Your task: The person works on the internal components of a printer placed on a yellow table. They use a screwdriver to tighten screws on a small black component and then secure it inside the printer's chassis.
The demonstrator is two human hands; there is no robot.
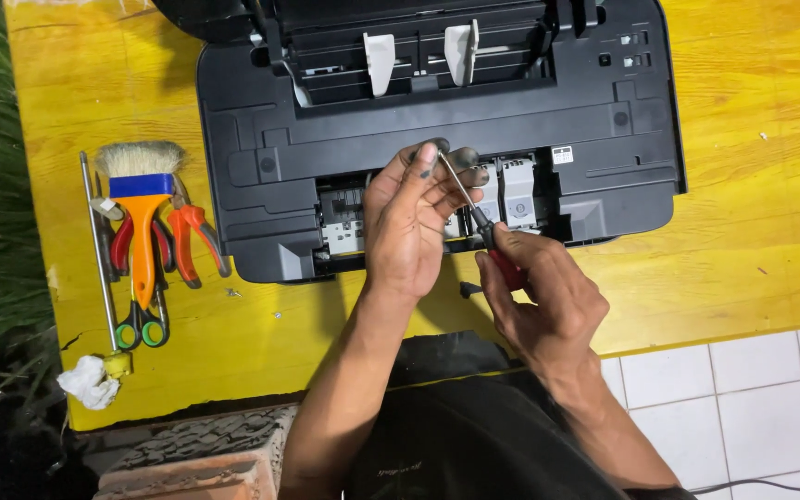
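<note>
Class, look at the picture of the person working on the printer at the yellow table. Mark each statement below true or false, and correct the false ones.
1. The right hand grips a screwdriver with a red and black handle. True.
2. The left hand lies flat on the yellow table, away from the printer. False: it is raised over the printer's open front, its fingers at the screwdriver's tip.
3. A paintbrush with an orange handle lies to the left of the printer. True.
4. The printer is white. False: it is black.
5. Pliers with red-orange handles lie beside the paintbrush. True.
</note>
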